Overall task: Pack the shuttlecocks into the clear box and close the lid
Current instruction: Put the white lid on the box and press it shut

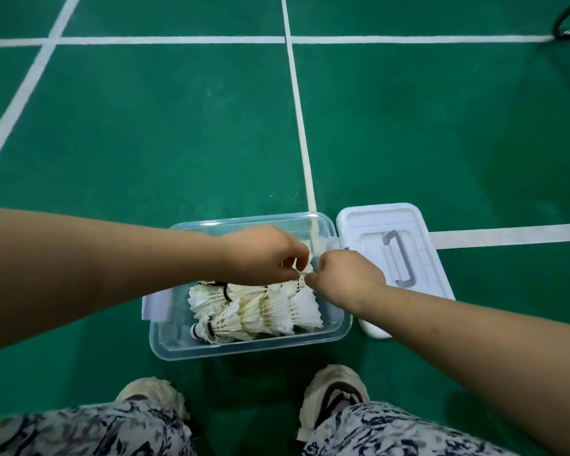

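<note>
Two hands meet at frame centre over the clear box: our left hand and right hand, fingers together, pinch one shuttlecock above the shuttlecocks packed inside. Feathers look light and brittle, so we'd hold the cork. Wrists bend downward; the lid lies right.

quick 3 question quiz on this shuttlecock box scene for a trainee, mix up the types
1. True or false: the white lid is already on the clear box.
2. The lid lies on which side of the box? A) the person's right B) the person's left C) in front of it
3. Fill in: the left hand and right hand meet above the ___ in the box.

Key: 1 false; 2 A; 3 shuttlecocks
</note>
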A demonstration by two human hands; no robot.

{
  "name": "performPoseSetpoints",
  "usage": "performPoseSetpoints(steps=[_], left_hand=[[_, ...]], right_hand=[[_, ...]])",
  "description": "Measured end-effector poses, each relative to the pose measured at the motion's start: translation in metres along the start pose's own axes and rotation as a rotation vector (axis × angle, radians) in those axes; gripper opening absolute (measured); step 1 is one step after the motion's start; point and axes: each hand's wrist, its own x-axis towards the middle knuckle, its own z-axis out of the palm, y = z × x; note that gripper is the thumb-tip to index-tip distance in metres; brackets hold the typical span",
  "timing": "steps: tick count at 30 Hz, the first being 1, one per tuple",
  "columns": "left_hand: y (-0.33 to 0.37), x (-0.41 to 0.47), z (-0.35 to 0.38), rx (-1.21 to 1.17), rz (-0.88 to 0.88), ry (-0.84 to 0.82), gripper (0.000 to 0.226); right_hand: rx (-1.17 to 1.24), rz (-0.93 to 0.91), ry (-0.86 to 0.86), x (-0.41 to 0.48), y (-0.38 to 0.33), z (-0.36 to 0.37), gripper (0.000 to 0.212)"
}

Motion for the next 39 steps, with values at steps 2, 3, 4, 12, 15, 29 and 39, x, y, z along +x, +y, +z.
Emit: performPoseSetpoints(steps=[2, 3, 4, 12, 15, 29, 39], left_hand=[[0.003, 0.002, -0.002, 0.024, 0.018, 0.006, 0.023], [0.004, 0.004, -0.003, 0.036, 0.026, 0.003, 0.023], [0.005, 0.006, -0.003, 0.047, 0.032, -0.004, 0.024], [0.016, 0.052, -0.015, 0.116, 0.053, 0.034, 0.026], [0.024, 0.076, -0.022, 0.044, 0.030, 0.131, 0.024], [0.044, 0.151, -0.008, 0.068, -0.041, 0.112, 0.021], [0.042, 0.156, -0.008, 0.112, -0.071, 0.088, 0.021]], right_hand=[[0.066, 0.007, 0.021, 0.004, 0.005, -0.003, 0.027], [0.110, 0.019, 0.035, 0.007, 0.008, -0.006, 0.026], [0.158, 0.037, 0.049, 0.010, 0.012, -0.009, 0.026], [0.488, 0.225, 0.123, 0.044, 0.060, -0.030, 0.023], [0.542, 0.307, 0.135, 0.053, 0.088, -0.039, 0.018], [0.157, 0.351, 0.092, 0.084, 0.159, -0.036, 0.029], [0.071, 0.351, -0.265, 0.097, 0.165, -0.008, 0.031]])
